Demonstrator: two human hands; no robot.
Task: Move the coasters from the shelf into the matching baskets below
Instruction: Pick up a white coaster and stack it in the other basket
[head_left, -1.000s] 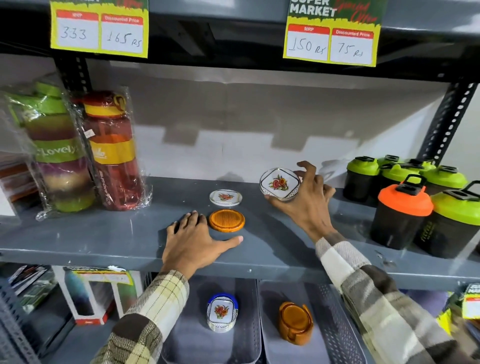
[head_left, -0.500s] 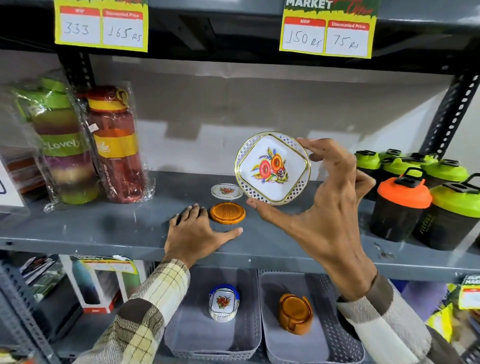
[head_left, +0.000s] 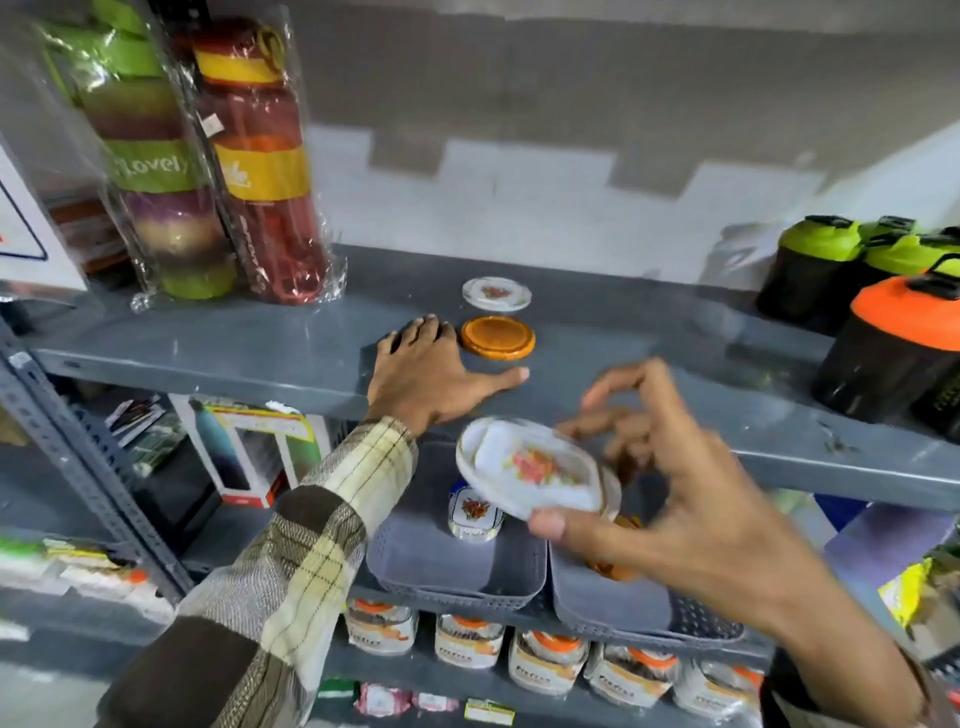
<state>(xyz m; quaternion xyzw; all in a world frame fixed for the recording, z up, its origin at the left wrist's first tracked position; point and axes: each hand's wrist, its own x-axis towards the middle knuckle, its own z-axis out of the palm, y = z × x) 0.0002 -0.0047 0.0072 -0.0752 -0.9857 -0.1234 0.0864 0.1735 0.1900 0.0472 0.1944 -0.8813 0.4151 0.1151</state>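
My right hand (head_left: 670, 483) grips a white floral coaster (head_left: 535, 470) by its edge, tilted, in front of the shelf lip and above the two grey baskets. My left hand (head_left: 431, 374) lies flat and open on the grey shelf (head_left: 234, 353), beside an orange wooden coaster (head_left: 497, 338). Another white floral coaster (head_left: 496, 294) lies just behind the orange one. The left basket (head_left: 441, 556) holds a floral coaster holder (head_left: 474, 514). The right basket (head_left: 623, 603) holds an orange holder (head_left: 613, 569), mostly hidden behind my right hand.
Wrapped bottles (head_left: 260, 171) stand at the shelf's left. Green- and orange-lidded shakers (head_left: 893, 338) crowd the right end. Boxed goods (head_left: 244, 452) sit left of the baskets, packaged jars (head_left: 550, 660) on the shelf beneath them.
My right hand has brought the white floral coaster down from in front of the wall to below the shelf edge, over the baskets. The view has tilted downward. My left hand has stayed put.
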